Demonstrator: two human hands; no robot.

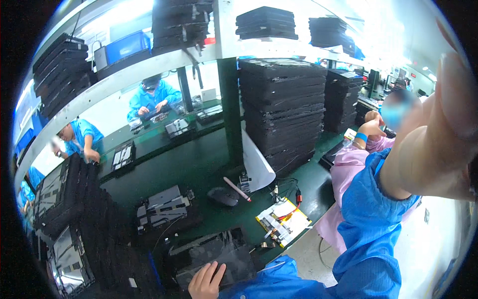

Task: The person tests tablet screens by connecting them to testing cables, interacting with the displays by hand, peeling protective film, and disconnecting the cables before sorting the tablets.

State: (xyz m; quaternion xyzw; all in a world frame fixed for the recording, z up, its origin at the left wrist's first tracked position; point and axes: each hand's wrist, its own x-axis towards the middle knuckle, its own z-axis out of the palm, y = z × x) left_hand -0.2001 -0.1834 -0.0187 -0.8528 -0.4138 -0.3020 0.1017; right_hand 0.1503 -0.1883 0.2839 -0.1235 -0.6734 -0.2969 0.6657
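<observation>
My left hand [206, 281] lies flat with its fingers stretched over the lower edge of a dark glossy flat panel [211, 254]. Close to the camera at the right, my right hand [430, 134] is raised, large and partly cut off by the rim; whether it holds anything is hidden. To the right of the panel lies a white flat pack with yellow edges [298, 222], with tape strips and a red wire on it. Behind the panel, a black tray holds grey flat parts [167, 207].
A dark computer mouse [223, 196], a pink pen [236, 188] and a curled white sheet [258, 167] lie on the green bench [194, 154]. Tall stacks of black trays [281, 109] stand behind; more trays [74, 199] crowd the left. A co-worker in pink [343, 174] sits at the right.
</observation>
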